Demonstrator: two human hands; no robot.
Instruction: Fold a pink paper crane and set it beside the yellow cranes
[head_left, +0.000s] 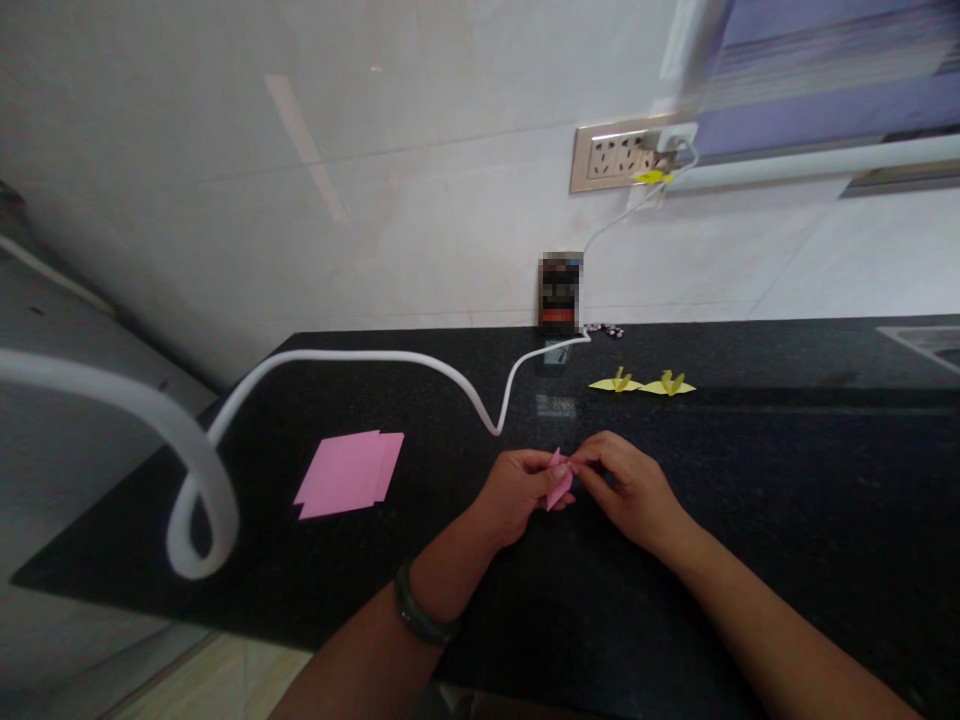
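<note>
A small folded piece of pink paper is held above the dark counter. My left hand grips its body between thumb and fingers. With thumb and forefinger, my right hand pinches the paper's right-hand tip; the fingers partly hide the fold there. Just beyond my hands, two yellow folded paper birds rest side by side with wings spread. Off to the left lie flat sheets of pink paper, slightly fanned.
A phone-like device, its screen blurred out, leans on the tiled wall. A thick white cable loops across the left of the black counter. Above, a wall socket holds a plugged-in charger. Another yellow paper piece sits by it.
</note>
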